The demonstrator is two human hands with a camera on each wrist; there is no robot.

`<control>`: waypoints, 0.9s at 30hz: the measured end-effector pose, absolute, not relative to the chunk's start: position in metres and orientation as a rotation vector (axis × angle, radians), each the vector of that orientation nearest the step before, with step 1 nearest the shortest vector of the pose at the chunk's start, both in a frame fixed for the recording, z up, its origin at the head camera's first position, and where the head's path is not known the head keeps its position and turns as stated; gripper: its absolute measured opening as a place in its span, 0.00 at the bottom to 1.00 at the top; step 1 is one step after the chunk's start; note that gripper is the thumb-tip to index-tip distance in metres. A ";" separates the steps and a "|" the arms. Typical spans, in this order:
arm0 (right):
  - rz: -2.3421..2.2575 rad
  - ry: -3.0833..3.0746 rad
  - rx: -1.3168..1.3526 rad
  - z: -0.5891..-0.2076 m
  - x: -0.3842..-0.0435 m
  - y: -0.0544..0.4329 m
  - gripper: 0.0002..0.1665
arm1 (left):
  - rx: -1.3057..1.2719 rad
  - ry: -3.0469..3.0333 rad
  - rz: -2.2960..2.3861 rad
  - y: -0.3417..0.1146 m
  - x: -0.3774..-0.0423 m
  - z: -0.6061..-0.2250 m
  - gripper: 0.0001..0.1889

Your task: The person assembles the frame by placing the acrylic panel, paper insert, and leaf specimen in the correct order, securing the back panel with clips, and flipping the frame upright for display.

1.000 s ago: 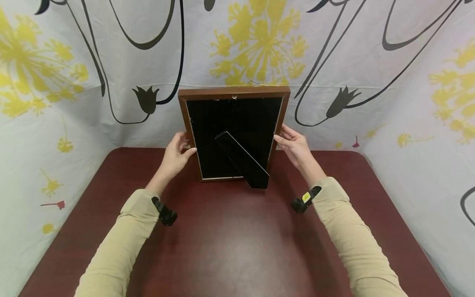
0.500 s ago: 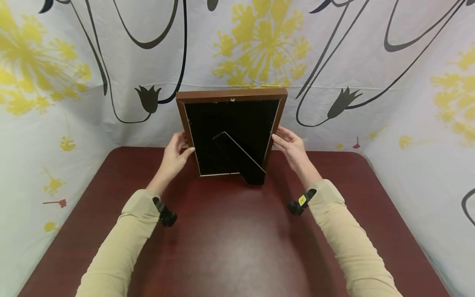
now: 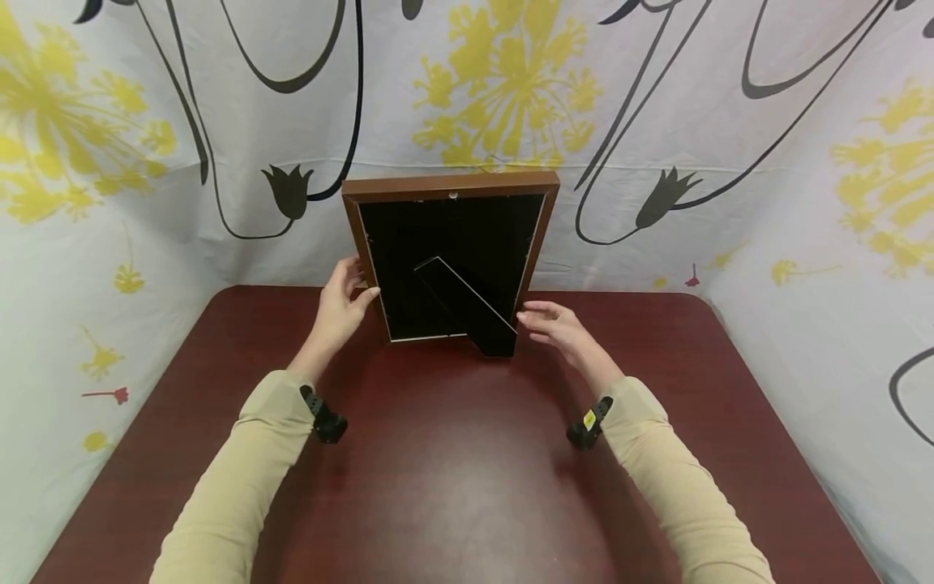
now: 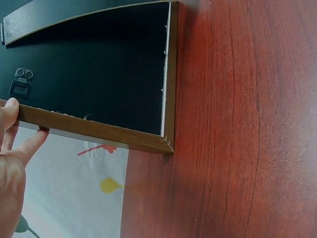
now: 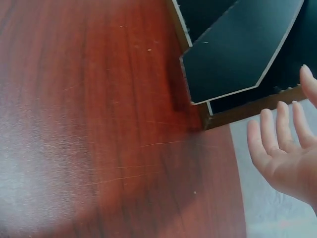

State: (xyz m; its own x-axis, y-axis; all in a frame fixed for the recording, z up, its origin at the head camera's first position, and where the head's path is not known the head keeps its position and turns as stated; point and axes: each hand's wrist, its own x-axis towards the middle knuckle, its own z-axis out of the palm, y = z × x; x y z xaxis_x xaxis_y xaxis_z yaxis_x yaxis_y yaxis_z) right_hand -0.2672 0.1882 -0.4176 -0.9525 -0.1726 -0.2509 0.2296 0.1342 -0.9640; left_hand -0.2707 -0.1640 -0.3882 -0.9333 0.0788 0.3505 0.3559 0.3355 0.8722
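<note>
A brown wooden picture frame [image 3: 481, 231] stands at the table's far side, its black backing towards me. The easel leg [image 3: 470, 308] slants out from the backing, down to the right. My left hand [image 3: 339, 304] pinches the frame's left side, thumb at the edge of the backing and fingers outside; the left wrist view shows this grip near a small metal hanger [image 4: 21, 83]. Low by the right side is my right hand [image 3: 558, 328], fingers extended and spread, holding nothing. In the right wrist view its fingertips [image 5: 282, 106] lie close to the wooden edge; contact is unclear. The frame's front is hidden.
The dark red table [image 3: 452, 454] has rounded far corners. Behind and beside it hangs a white cloth [image 3: 409, 122] with yellow and grey flower prints. Each wrist wears a black strapped camera [image 3: 587, 426].
My right hand has let go of the frame's right side and slid down along it, fingers opening. The frame has shifted slightly left and away. My left hand keeps its grip.
</note>
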 end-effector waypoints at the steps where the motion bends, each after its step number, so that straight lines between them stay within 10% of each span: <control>1: -1.845 2.138 0.019 -0.420 -0.266 0.187 0.34 | -0.392 -2.349 -1.641 -0.164 -0.271 -0.389 0.29; 27: -1.627 2.333 -0.041 -0.432 -0.250 0.168 0.21 | -0.238 -2.302 -1.644 -0.155 -0.240 -0.387 0.27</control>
